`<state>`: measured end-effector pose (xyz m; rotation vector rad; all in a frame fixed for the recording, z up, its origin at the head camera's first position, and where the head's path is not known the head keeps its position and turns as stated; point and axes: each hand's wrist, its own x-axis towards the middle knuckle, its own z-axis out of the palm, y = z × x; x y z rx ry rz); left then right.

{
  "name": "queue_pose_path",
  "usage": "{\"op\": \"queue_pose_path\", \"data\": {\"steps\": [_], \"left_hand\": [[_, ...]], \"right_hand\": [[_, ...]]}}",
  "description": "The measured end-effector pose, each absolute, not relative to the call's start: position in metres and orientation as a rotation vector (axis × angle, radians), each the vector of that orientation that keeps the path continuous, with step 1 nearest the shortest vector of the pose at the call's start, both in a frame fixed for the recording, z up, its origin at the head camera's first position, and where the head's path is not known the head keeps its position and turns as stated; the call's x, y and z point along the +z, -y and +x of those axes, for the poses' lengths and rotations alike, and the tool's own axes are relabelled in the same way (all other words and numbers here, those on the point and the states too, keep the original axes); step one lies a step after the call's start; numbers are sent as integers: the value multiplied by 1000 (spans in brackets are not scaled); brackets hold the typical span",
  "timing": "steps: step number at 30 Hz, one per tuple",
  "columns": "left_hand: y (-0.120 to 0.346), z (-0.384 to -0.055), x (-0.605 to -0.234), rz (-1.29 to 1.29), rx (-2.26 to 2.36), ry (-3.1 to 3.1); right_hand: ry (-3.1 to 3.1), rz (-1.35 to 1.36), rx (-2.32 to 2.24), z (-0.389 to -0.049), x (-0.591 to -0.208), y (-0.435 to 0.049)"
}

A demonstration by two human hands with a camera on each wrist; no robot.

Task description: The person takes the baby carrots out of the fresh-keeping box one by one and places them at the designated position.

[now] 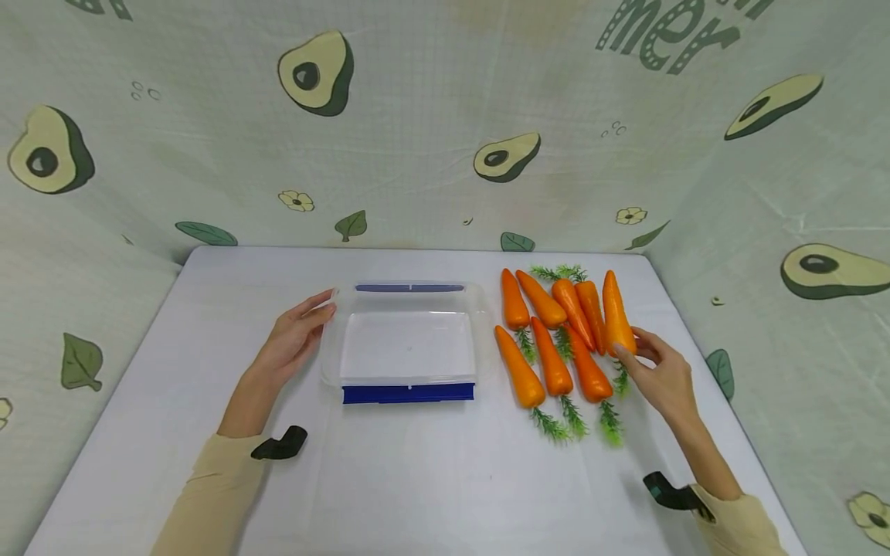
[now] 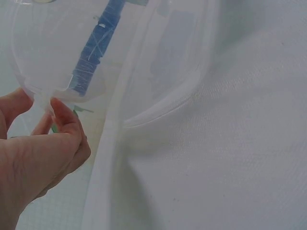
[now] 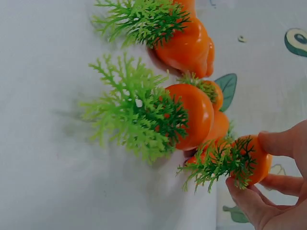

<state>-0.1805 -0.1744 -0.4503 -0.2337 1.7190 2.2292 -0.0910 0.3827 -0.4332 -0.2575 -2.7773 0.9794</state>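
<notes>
A clear plastic food container [image 1: 409,347] with blue clip flaps stands in the middle of the white table. My left hand [image 1: 295,340] pinches the clear rim at its upper left corner; the left wrist view shows thumb and fingers on the transparent edge [image 2: 45,98]. At the right side, my right hand [image 1: 660,374] holds a carrot [image 1: 616,316] by its thick end, thumb on one side and fingers on the other. Its green leafy top [image 3: 216,163] hangs out below the grip. Several more carrots [image 1: 552,359] with leafy tops lie to the left of this hand.
The white tabletop [image 1: 417,486] is bounded at back and sides by a pale cloth [image 1: 417,116] printed with avocados and leaves. A black wrist camera [image 1: 280,444] is strapped at the left sleeve, another black camera [image 1: 670,493] at the right.
</notes>
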Motion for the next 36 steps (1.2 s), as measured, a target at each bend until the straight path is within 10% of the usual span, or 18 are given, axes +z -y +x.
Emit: {"op": "queue_pose_path", "data": {"steps": [36], "left_hand": [[174,-180,-451,-256,2218,-1743]], "right_hand": [[3008,-435,970,-75,-454,-403]]}}
